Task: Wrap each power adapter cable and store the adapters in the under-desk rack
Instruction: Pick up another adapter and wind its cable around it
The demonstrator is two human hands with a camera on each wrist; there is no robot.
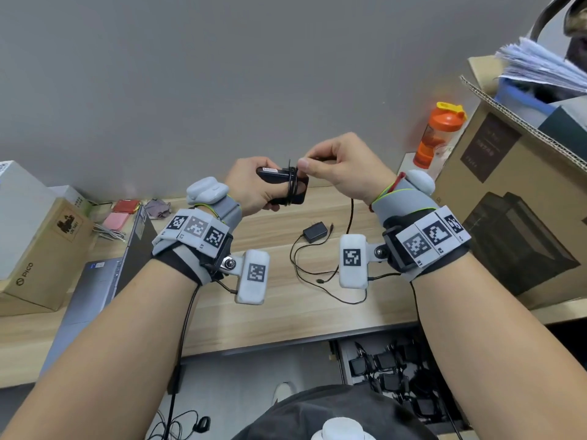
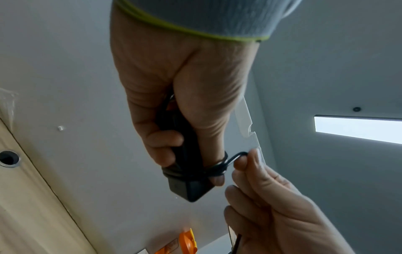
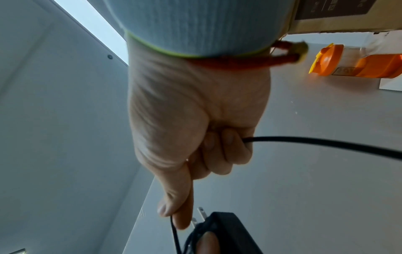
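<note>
Left hand (image 1: 254, 185) holds the black rectangular plastic adapter (image 1: 282, 185) at frame centre; right hand (image 1: 343, 169) pinches its thin black cable (image 2: 226, 165). Best keep each turn taut and adjacent.

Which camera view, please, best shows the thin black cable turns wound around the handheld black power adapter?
The left wrist view: the thin black cable turns cross the black power adapter close up. The head view shows them small; the right wrist view cuts them off.

- left hand (image 2: 174, 82) grips black adapter (image 2: 187, 187), cable (image 2: 217, 169) looped around its body and thumb.
- right hand (image 2: 272, 211) pinches cable loop beside adapter.
- orange bottle (image 2: 185, 244) at lower edge; wooden desk (image 2: 26, 197) at left.
</note>
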